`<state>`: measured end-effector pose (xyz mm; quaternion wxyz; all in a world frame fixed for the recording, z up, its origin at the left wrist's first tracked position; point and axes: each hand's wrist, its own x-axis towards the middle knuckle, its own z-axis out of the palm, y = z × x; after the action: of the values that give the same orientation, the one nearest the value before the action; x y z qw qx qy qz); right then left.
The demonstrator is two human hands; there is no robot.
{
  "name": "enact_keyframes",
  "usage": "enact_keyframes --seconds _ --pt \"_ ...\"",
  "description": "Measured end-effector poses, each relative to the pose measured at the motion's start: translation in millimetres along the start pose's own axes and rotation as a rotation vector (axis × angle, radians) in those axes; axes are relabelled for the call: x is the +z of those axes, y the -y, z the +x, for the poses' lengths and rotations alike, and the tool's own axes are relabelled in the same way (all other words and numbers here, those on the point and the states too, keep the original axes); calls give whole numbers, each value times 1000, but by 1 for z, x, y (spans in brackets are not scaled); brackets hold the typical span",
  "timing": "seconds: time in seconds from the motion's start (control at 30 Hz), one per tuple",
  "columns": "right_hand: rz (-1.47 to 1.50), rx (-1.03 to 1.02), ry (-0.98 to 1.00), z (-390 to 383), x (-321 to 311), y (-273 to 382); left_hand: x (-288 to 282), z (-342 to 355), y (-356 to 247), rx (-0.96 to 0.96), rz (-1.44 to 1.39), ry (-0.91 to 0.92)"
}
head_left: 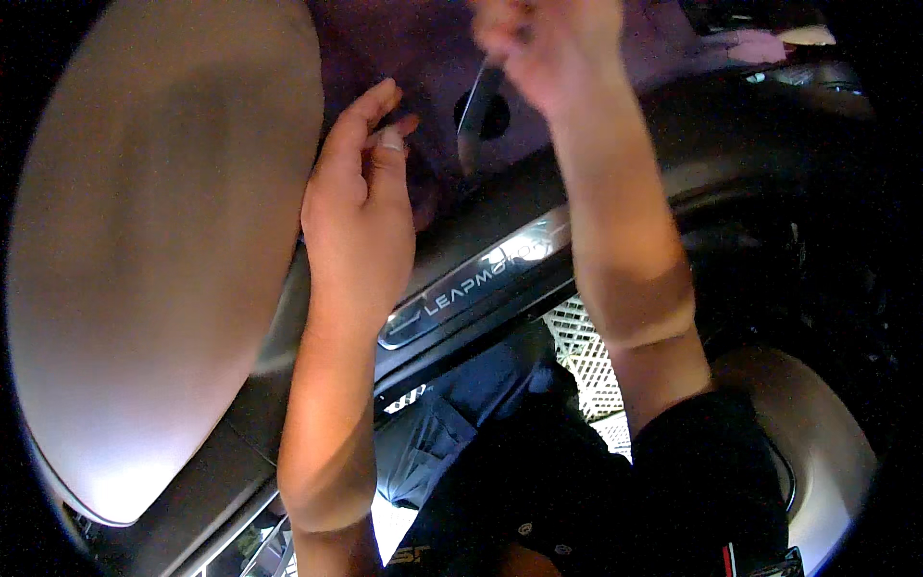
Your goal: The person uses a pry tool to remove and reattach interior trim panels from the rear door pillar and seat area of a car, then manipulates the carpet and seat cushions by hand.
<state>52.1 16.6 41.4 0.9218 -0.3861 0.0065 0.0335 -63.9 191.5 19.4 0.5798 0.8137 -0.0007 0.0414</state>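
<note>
In the dim footwell of a car, my left hand (361,197) is raised beside the light-coloured seat, its fingers loosely bent and apart from the thumb. I see nothing between them, though the far fingertips lie in shadow. Farther forward and to the right, my right hand (553,58) is bent at the fingers and partly blurred. A thin, dark, slightly curved strip (470,125) with a pale edge hangs from those fingers. Its lower end lies over the dark purplish carpet (433,87), next to a round black spot. What the strip is, I cannot make out.
The large seat (163,250) fills the left side. A dark door sill with a shiny lettered trim plate (471,284) runs diagonally under my forearms. Below it show dark trousers (433,433) and a white grid floor (591,361). A pale rounded panel (798,423) stands at lower right.
</note>
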Motion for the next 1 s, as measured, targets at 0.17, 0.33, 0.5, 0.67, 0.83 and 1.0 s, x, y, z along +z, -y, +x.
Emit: enact_keyframes --seconds 0.17,0.33,0.5,0.67,0.83,1.0 --pt "-130 202 -44 -5 19 -22 5 2 -16 -165 -92 12" --pt "-62 256 2 -1 8 -18 6 5 -10 -60 -62 -8" --pt "-5 244 -5 1 7 -18 6 7 -4 -26 -121 0" --pt "-54 283 25 -12 16 -23 7 13 -5 -118 -20 171" --pt "-34 206 235 -46 2 -22 20 -1 3 140 488 231" --pt "-282 296 -152 -12 22 -44 29 20 -1 -52 733 310"
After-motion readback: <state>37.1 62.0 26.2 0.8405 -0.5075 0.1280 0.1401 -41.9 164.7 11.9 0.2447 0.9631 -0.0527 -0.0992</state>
